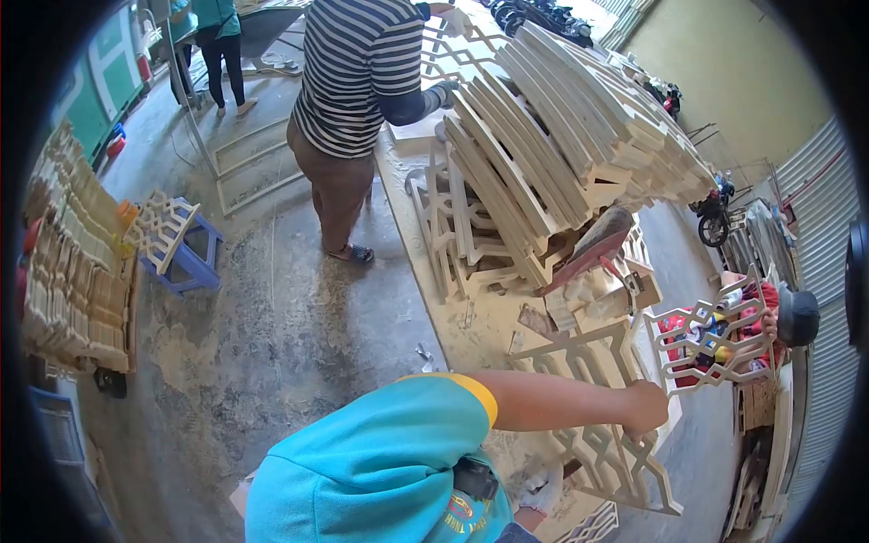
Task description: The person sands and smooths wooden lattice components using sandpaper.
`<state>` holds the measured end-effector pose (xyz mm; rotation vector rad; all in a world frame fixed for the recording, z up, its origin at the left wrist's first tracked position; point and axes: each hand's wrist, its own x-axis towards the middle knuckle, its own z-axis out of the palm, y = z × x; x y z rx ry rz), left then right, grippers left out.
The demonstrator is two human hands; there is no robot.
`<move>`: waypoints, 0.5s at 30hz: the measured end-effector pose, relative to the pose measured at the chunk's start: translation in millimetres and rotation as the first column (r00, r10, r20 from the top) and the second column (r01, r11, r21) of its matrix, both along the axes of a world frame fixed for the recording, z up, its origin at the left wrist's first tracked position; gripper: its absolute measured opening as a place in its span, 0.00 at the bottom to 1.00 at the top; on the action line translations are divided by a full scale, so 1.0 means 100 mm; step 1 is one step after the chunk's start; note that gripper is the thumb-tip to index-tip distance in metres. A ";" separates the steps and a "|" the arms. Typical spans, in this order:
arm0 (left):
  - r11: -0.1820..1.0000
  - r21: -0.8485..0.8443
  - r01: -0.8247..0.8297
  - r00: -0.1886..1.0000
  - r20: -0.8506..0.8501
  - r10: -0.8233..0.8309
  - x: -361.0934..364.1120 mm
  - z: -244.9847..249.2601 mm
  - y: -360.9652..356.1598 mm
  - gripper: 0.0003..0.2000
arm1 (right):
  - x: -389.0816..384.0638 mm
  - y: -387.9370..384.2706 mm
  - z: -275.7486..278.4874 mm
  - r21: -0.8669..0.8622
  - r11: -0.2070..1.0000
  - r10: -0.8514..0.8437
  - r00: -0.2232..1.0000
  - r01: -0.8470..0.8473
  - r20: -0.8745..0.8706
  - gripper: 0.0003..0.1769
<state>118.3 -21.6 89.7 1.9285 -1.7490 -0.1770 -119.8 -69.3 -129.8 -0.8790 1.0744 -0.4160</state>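
Our left hand (644, 409) curled round edge of pale lattice panel (644, 460), fingertips hidden. Panel directly under grip, over dusty worktable (493, 319). We judge it light, stiff, slightly slippery if dusty, fragile at slim crossings; outer bar, as gripped, seems safest hold. Strip stack (570, 145) left of grip, likely heavier. Right hand (540, 494) nearer us, mostly hidden; its grip we cannot tell.

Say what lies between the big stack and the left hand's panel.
Head view: between stack and panel, a red object, plus small pieces I can't identify, on the dusty table.
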 end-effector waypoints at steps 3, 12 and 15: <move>1.000 -0.011 0.015 1.000 -0.010 -0.015 0.00 0.02 0.06 0.16 | -0.02 0.02 0.03 0.040 0.995 0.089 0.995 -0.087 -0.048 0.19; 1.000 -0.002 -0.002 1.000 -0.003 0.002 0.00 0.02 0.02 0.15 | -0.10 0.09 0.23 0.209 0.968 0.174 0.971 -0.139 -0.162 0.25; 0.999 0.028 0.016 0.999 0.031 -0.017 0.02 -0.01 -0.05 0.15 | -0.10 0.04 0.09 0.152 0.984 0.101 0.994 -0.095 -0.038 0.24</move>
